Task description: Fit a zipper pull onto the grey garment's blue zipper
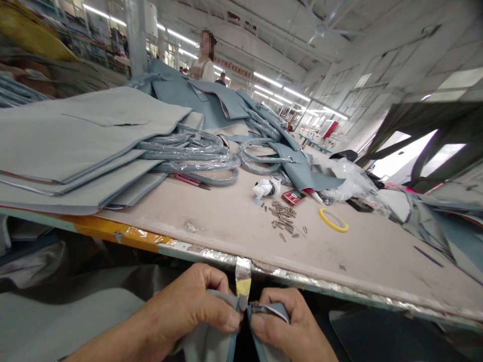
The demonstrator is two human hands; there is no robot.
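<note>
In the head view, my left hand [198, 296] is closed in front of the table edge, thumb and fingers pinching the edge of a grey leather-like panel [209, 342]. The panel's blue-grey border runs down from the pinch. My right hand [289, 322], also closed, grips a folded blue-grey leather-like edge [277, 307] with a pale inner side. A narrow dark gap separates the two held edges. Whether both belong to one piece I cannot tell. Just above the gap, a strip of clear and yellow tape [243, 281] hangs from the table edge.
The table [234, 221] carries stacked grey panels [94, 130], plastic-wrapped handles [204, 153], sunflower seeds [283, 216], a red box [293, 196] and a yellow tape ring [333, 220]. Clear plastic [347, 176] lies at right. A person [204, 65] stands behind the pile.
</note>
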